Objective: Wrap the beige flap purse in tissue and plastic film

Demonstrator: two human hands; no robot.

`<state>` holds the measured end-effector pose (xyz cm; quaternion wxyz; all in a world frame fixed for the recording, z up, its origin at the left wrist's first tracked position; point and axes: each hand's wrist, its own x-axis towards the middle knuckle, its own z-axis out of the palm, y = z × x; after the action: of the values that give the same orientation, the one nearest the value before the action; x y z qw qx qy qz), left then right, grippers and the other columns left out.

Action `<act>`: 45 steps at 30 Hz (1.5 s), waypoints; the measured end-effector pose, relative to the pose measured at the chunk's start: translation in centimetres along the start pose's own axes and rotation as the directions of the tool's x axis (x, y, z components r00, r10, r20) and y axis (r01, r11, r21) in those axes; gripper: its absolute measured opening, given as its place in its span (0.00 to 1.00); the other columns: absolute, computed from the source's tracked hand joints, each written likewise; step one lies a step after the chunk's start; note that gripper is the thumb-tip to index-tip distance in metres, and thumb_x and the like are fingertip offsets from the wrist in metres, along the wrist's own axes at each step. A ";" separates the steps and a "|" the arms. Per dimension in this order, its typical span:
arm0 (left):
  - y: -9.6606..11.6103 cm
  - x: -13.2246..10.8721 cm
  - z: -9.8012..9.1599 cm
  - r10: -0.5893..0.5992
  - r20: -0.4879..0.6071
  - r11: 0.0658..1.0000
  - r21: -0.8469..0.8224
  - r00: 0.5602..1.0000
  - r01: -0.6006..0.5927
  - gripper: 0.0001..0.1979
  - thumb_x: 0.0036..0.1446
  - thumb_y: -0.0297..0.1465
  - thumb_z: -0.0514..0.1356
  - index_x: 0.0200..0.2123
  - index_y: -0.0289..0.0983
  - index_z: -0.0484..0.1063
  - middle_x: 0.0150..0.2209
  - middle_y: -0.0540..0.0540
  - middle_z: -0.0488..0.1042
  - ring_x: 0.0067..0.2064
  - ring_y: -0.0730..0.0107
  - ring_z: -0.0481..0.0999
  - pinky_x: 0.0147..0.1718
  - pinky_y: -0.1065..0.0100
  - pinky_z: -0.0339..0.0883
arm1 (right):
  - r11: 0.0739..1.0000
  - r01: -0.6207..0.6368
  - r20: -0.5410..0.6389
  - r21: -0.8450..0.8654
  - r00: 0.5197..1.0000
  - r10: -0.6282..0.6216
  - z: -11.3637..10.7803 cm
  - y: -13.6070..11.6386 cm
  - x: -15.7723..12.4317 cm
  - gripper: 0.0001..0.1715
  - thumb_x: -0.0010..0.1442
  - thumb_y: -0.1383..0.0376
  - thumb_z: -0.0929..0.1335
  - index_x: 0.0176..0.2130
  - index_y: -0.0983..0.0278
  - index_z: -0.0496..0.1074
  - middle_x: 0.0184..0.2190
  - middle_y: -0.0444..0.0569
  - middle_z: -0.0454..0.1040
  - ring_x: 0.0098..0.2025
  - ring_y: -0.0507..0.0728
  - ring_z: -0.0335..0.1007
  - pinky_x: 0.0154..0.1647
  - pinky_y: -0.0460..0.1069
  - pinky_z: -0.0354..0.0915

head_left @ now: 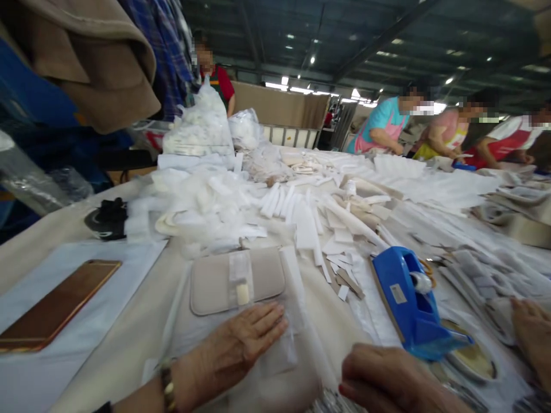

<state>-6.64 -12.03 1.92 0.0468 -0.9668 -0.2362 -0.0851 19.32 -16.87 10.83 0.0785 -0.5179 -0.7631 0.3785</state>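
My left hand [245, 339] lies flat with fingers stretched out on a clear plastic sleeve [282, 350], just below a beige flat pouch [215, 284] with a small wrapped piece [241, 278] taped across its middle. My right hand [387, 381] sits at the bottom edge with fingers curled under; what it holds, if anything, is hidden. A blue tape dispenser [411, 304] stands just right of both hands.
A phone [55, 304] lies on a pale sheet at the left. Heaps of white strips and bags [224, 195] cover the table's middle. Another person's hand [534, 332] rests at the right edge. Several people work along the far right side.
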 end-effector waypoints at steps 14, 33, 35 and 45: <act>0.2 -0.3 1.0 -0.041 -0.052 0.993 -0.111 0.998 0.034 0.20 0.63 0.23 0.46 0.58 0.31 0.57 0.59 0.41 0.62 0.59 0.62 0.62 0.58 0.63 0.60 | 0.955 -0.079 -0.073 -0.287 0.995 0.060 2.4 0.9 10.6 0.17 0.57 0.61 0.62 0.20 0.64 0.63 0.16 0.39 0.56 0.21 0.48 0.50 0.24 0.46 0.44; 0.3 -0.1 0.2 -0.009 -0.180 1.000 0.010 0.984 0.011 0.21 0.58 0.17 0.46 0.53 0.30 0.64 0.52 0.37 0.68 0.55 0.60 0.66 0.50 0.61 0.68 | 0.943 -0.286 -0.138 -0.171 0.954 0.265 2.4 0.8 11.3 0.19 0.50 0.52 0.66 0.23 0.65 0.72 0.20 0.48 0.72 0.25 0.54 0.65 0.24 0.46 0.50; 0.2 0.0 0.3 0.003 -0.161 1.000 0.015 0.987 -0.001 0.21 0.57 0.16 0.46 0.53 0.30 0.63 0.52 0.37 0.68 0.55 0.58 0.66 0.49 0.60 0.69 | 0.958 -0.256 -0.088 -0.130 0.965 0.246 1.9 1.1 11.2 0.17 0.51 0.55 0.66 0.22 0.65 0.72 0.19 0.47 0.72 0.25 0.52 0.65 0.24 0.45 0.51; 0.1 0.3 0.0 0.030 -0.107 1.000 -0.003 0.994 -0.031 0.23 0.55 0.15 0.44 0.54 0.28 0.63 0.52 0.36 0.69 0.55 0.58 0.66 0.49 0.59 0.70 | 0.903 -0.289 -0.163 -0.318 0.955 0.248 1.8 0.6 11.2 0.21 0.51 0.51 0.67 0.23 0.66 0.76 0.22 0.56 0.76 0.27 0.58 0.69 0.23 0.48 0.50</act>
<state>-6.38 -11.96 1.99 0.0582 -0.9645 -0.2182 -0.1366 13.82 -8.14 6.12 -0.0194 -0.6456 -0.7318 0.2176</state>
